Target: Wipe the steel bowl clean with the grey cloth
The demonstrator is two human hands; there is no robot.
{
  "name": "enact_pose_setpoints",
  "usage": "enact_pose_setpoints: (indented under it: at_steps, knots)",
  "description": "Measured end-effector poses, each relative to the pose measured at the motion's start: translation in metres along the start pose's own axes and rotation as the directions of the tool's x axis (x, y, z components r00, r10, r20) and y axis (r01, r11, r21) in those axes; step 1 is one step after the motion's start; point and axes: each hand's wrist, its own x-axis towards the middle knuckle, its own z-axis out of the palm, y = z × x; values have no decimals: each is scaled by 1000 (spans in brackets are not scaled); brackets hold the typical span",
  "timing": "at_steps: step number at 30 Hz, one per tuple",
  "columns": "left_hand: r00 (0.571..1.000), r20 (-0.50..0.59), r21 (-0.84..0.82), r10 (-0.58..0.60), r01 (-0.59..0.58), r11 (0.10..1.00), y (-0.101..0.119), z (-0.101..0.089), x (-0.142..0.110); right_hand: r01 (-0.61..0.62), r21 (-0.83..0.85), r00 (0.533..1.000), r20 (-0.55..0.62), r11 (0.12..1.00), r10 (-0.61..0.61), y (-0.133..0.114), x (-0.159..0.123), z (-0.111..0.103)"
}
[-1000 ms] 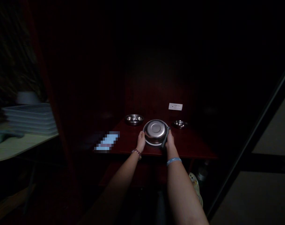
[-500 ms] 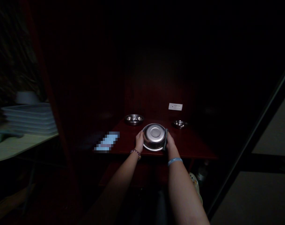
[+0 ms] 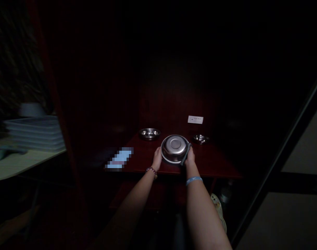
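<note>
A shiny steel bowl (image 3: 175, 147) is held bottom-up between both hands, over the front of a dark red desk (image 3: 213, 161). My left hand (image 3: 157, 159) grips its left rim, fingers mostly behind the edge. On the right rim, my right hand (image 3: 190, 156) is closed with a dark grey cloth (image 3: 185, 154) pressed between it and the metal. Farther back on the desk stand two more steel bowls, both right side up: a wider bowl (image 3: 149, 134) at left and a smaller bowl (image 3: 200, 139) at right.
A blurred-out bright screen (image 3: 119, 159) lies at the desk's left. A white socket panel (image 3: 195, 119) is on the back wall. Stacked clear plastic trays (image 3: 35, 133) stand on a pale table (image 3: 25, 165) at far left. Below right is a bottle (image 3: 226, 194) in shadow.
Both hands have shifted the upside-down bowl slightly right and up, and it is turned a little. The cloth moved with the right hand. The other bowls stay in place.
</note>
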Motion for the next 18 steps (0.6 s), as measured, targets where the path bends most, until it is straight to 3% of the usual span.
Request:
enact_pose_setpoints:
  at_steps: [4, 8, 12, 18]
  knots:
    - [1000, 9, 21, -28, 27, 999, -2, 2, 2, -17, -35, 999, -39, 999, 15, -6, -4, -1]
    - [998, -60, -22, -27, 25, 999, -4, 2, 6, -16, -143, 999, -34, 990, 12, -4, -7, 0]
    - [996, -90, -46, -24, 20, 999, -4, -2, 7, -7, -207, 999, 30, 978, 13, 2, -5, -1]
    - [995, -89, -76, -36, 30, 997, -4, -3, 7, 6, -121, 984, 175, 993, 15, 9, 2, -4]
